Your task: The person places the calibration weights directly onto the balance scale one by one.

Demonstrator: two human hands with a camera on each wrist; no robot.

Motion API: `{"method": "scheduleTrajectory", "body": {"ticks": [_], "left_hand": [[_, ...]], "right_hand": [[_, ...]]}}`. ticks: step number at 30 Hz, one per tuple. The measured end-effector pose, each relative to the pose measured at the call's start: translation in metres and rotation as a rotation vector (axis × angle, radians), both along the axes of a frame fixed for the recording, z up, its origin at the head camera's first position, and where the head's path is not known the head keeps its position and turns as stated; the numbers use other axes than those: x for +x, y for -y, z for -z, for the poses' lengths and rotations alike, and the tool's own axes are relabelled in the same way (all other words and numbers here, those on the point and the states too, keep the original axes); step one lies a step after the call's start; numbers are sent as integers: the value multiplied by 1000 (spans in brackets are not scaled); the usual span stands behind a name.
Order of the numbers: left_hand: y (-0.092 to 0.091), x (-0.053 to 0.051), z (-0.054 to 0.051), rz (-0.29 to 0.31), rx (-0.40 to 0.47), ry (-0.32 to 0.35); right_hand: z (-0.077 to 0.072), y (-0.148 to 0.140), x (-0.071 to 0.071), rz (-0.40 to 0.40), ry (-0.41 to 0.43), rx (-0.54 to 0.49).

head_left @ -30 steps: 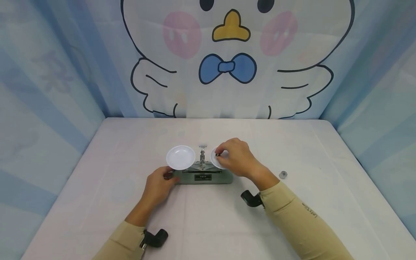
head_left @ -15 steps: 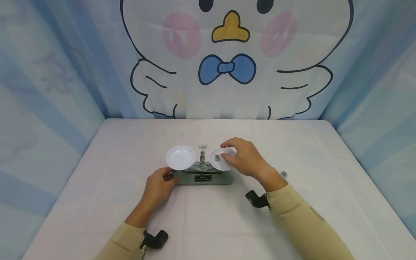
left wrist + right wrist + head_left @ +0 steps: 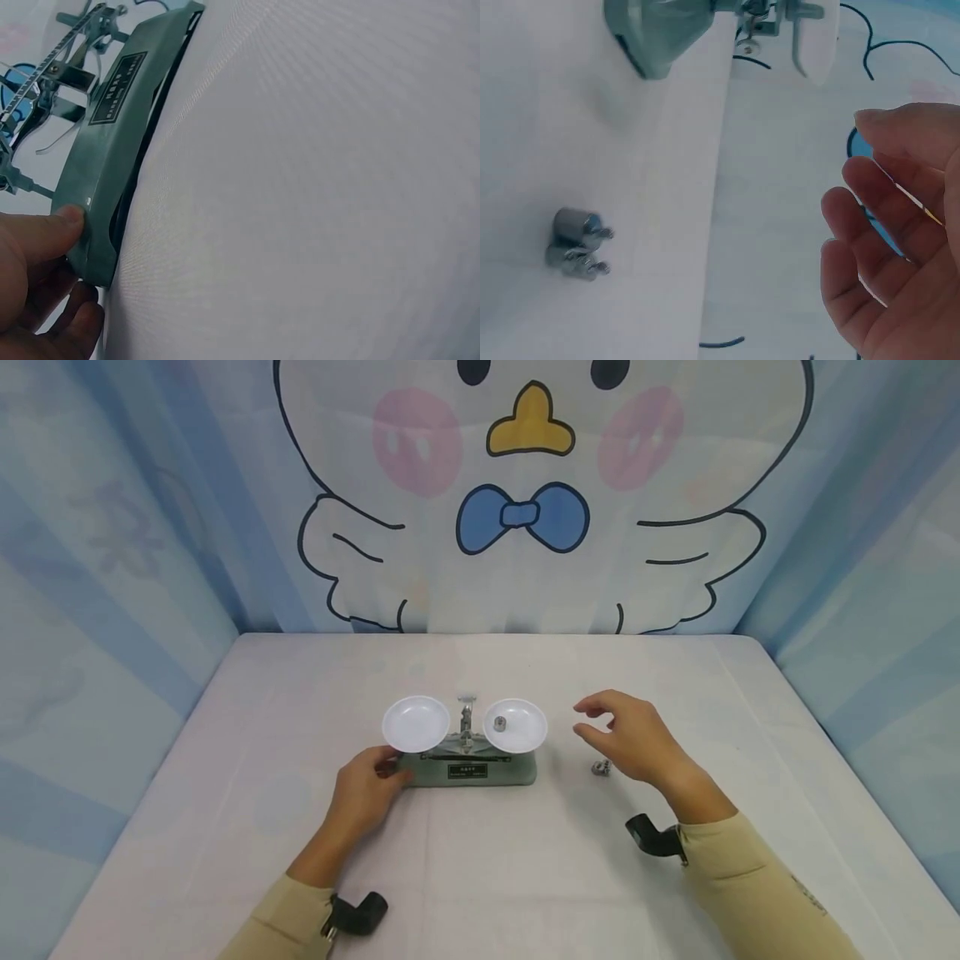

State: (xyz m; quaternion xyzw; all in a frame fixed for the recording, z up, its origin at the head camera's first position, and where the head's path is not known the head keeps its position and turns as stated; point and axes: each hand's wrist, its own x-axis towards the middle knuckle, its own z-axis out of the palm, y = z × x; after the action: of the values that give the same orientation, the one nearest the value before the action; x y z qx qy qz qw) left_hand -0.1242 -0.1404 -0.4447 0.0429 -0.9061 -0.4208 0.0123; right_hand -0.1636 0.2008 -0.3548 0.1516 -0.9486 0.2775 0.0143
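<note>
The left hand grips the balance scale, probably to keep it steady, while the right hand, its fingers parted and empty, hovers near two metal weights.

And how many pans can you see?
2: the left pan, on the side of the scale that the left hand grips, and the right pan, holding a weight. Both show fully in the head view.

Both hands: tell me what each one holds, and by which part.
The left hand grips the balance scale by the left end of its green base; the right hand holds nothing.
</note>
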Motion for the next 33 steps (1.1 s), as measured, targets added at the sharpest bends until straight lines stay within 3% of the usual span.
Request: {"method": "scheduleTrajectory", "body": {"ticks": [12, 24, 33], "left_hand": [[2, 1, 1, 0, -1, -7], [0, 1, 0, 1, -3, -5], [0, 1, 0, 0, -5, -1]], "right_hand": [[37, -37, 7, 36, 175, 101], [54, -44, 8, 11, 115, 103], [58, -43, 4, -2, 106, 110]]}}
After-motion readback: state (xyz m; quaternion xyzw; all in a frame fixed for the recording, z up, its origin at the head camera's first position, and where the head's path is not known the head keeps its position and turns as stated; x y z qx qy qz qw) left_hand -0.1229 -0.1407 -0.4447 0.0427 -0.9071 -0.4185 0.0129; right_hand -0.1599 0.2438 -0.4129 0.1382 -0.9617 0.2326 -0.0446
